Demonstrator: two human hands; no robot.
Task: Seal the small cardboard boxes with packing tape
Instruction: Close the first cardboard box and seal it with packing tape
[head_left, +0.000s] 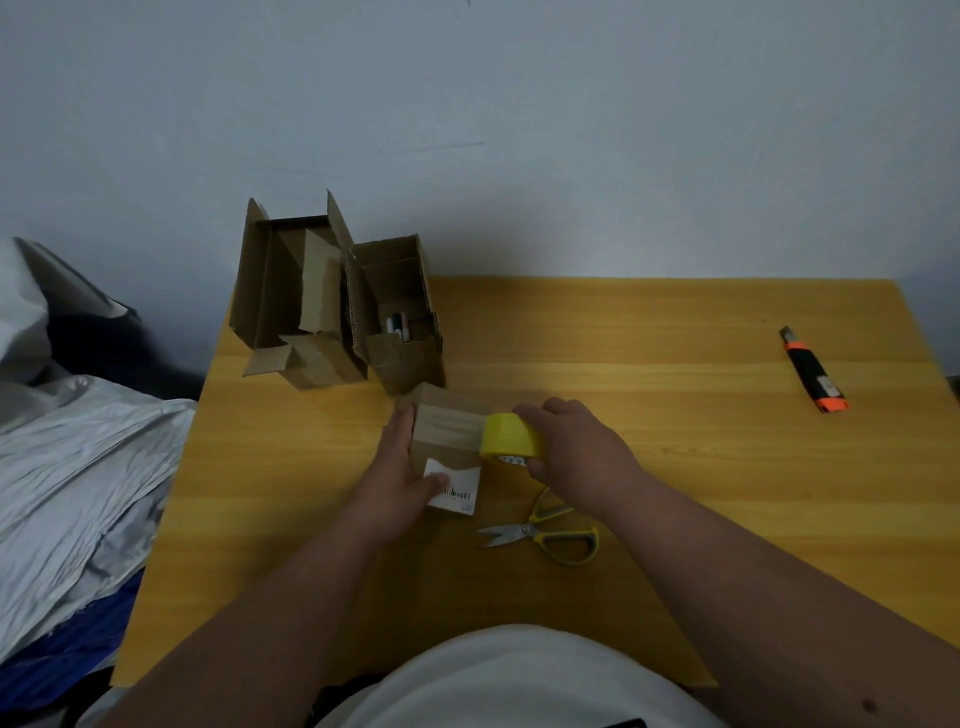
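A small closed cardboard box with a white barcode label stands on the wooden table in front of me. My left hand holds its left side, thumb on the label. My right hand grips a yellow roll of packing tape at the box's right edge. A strip of tape runs from the roll across the top of the box.
Two open cardboard boxes stand at the table's back left; the right one holds pens. Yellow-handled scissors lie just right of my left forearm. An orange and black utility knife lies at the far right. Crumpled plastic bags pile left of the table.
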